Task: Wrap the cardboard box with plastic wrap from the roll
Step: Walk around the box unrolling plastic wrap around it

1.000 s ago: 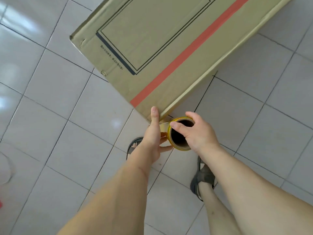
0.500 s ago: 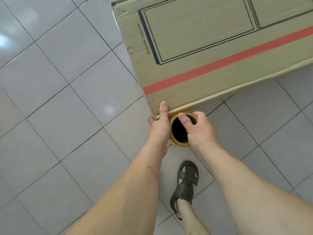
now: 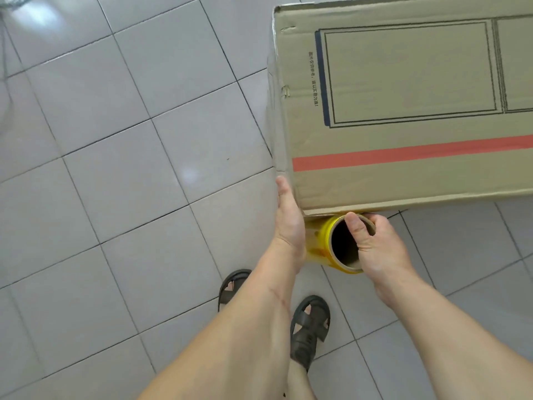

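A large cardboard box point(image 3: 403, 96) with a red stripe and black printed frames stands on the tiled floor, filling the upper right. Clear plastic film point(image 3: 275, 111) runs along its left side. A yellow-tinted roll of plastic wrap point(image 3: 323, 243) on a cardboard core is held upright against the box's near left corner. My right hand point(image 3: 375, 246) grips the roll's top rim, thumb inside the core. My left hand point(image 3: 288, 220) lies on the roll's left side with its thumb pointing up along the box corner; its fingers are hidden behind the roll.
Grey floor tiles point(image 3: 115, 197) spread out to the left and below. My two feet in dark sandals point(image 3: 308, 333) stand just under the roll. A thin cord point(image 3: 4, 53) hangs at the far left edge.
The view has swung round the box: its corner now sits to the right and its near edge lies level. Both hands stayed on the roll, following the corner.
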The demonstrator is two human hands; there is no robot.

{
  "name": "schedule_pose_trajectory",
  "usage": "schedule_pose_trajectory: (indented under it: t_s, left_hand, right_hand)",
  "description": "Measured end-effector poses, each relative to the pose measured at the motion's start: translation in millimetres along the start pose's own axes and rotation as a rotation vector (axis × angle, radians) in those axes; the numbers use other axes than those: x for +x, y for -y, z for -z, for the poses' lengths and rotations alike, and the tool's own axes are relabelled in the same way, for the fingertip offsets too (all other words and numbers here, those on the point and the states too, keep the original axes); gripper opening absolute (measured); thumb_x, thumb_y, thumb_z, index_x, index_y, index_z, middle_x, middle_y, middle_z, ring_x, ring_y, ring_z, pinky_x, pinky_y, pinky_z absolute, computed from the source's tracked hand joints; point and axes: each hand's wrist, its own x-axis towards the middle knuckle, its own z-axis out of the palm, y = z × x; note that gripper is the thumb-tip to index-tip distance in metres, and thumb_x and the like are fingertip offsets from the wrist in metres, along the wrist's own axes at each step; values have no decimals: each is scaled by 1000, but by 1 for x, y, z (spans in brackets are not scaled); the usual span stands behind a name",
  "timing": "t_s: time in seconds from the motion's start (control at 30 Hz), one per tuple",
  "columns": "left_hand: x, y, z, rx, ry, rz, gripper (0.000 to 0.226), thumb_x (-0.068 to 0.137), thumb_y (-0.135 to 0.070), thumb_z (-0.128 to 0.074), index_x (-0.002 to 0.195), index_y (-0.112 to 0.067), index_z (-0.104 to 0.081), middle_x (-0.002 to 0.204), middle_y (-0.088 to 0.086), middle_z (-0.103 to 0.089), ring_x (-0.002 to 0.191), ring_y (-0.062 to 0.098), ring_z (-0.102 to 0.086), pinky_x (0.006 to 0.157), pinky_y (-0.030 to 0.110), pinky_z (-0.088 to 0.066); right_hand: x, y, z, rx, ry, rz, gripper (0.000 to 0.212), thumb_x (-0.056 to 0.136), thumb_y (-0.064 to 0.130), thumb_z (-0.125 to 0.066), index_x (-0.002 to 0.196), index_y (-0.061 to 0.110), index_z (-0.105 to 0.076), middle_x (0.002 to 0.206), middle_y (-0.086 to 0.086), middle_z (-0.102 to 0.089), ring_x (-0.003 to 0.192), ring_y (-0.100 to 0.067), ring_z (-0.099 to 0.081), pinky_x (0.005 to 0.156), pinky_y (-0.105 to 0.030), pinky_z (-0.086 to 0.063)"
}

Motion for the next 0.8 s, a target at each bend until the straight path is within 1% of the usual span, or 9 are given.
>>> schedule_pose_trajectory:
  t_s: [0.07,0.13,0.23,0.4,0.5,0.6,0.67,0.7,0.8]
  left_hand:
    - [-13,-15,-1,-67,7,35,85,93,-94,-32,129,-28,-72,123,-4,-77,124,23,-69,122,51,-49]
    - [-6,-16,1,-128,-64,99,71,94,-92,-36,122,-32,-62,111,-8,-71,121,23,-64,123,53,-47]
    - [13,-2,3,-107,57,125,101,72,-99,-51,142,-28,-69,131,2,-80,131,29,-70,120,57,-50]
    - [16,-8,3,-95,49,122,79,103,-81,-38,141,-22,-73,129,9,-81,126,31,-74,117,54,-53]
    - [16,-18,1,-163,-77,118,58,107,-73,-39,122,-26,-70,112,1,-79,107,20,-73,102,43,-59]
    - [27,-17,0,-83,44,180,71,109,-74,-32,135,-23,-74,125,8,-82,108,25,-79,90,37,-65]
    - [31,-14,3,-26,56,185,74,110,-72,-28,141,-21,-73,119,6,-84,98,22,-83,73,30,-67]
    - [31,-15,6,-31,81,188,76,108,-74,-28,143,-22,-71,120,6,-84,100,22,-83,74,30,-67]
    - [38,-18,12,-47,-38,177,67,106,-76,-38,145,-28,-61,134,-3,-73,128,22,-69,112,46,-56]
  right_hand:
    - [-1,2,-1,-5,0,-3,52,90,57,-55,126,19,-51,104,3,-59,99,-19,-54,80,-34,-40]
    - [0,4,0,-11,4,-4,51,89,59,-55,123,21,-52,107,2,-61,98,-18,-56,81,-35,-43]
    - [2,4,0,-3,23,3,34,89,56,-56,108,28,-52,102,8,-62,90,-7,-57,73,-30,-43]
    - [2,6,-1,0,15,16,23,91,51,-57,98,30,-51,97,13,-61,87,1,-54,69,-25,-42]
    - [2,7,2,-1,18,18,27,91,51,-58,105,29,-53,98,13,-62,88,0,-55,72,-27,-43]
    - [5,6,3,9,43,12,25,89,51,-59,99,29,-54,98,12,-63,90,-1,-57,71,-25,-44]
    - [6,4,4,9,40,8,24,88,53,-60,94,30,-55,98,12,-64,91,-3,-57,70,-24,-44]
    - [5,5,4,3,40,5,24,87,54,-59,93,31,-55,97,13,-63,91,-2,-57,69,-24,-43]
    - [3,8,6,10,51,0,21,87,53,-59,91,33,-54,97,15,-62,89,-1,-55,67,-22,-41]
